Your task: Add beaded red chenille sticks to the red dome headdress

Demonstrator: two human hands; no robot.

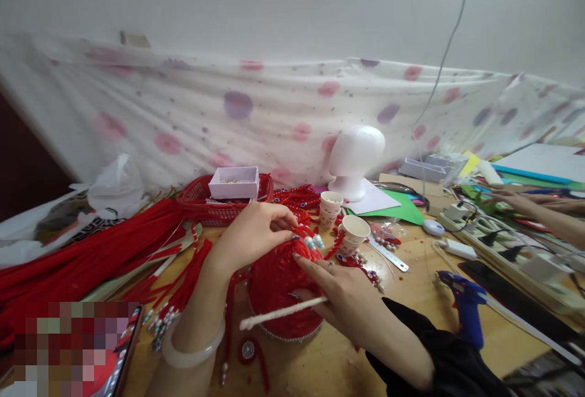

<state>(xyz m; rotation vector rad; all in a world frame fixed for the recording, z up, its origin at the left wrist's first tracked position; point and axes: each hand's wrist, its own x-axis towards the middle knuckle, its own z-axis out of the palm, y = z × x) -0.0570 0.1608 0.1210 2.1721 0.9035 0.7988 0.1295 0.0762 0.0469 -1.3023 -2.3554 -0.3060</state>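
Note:
A dome-shaped red headpiece (278, 290) with a row of small pearls along its lower rim stands on the table in front of me. My left hand (256, 232) is closed at its top, thumb and fingers pinching the red cord trim (301, 232) beside pearl and pale blue beads (313, 242). My right hand (342, 290) presses its index finger against the same trim from the right. A whitish stick (283, 313) is gripped in the curled fingers of that hand, slanting across the headpiece's front. What lies under my left fingertips is partly hidden.
Behind stand paper cups (355, 227), a white foam head (356, 156) and a red basket (196, 199) with a white box (234, 182). A blue glue gun (468, 308) and power strip (516, 257) lie right, near another person's hand (512, 202). Red cords (91, 250) cover the left.

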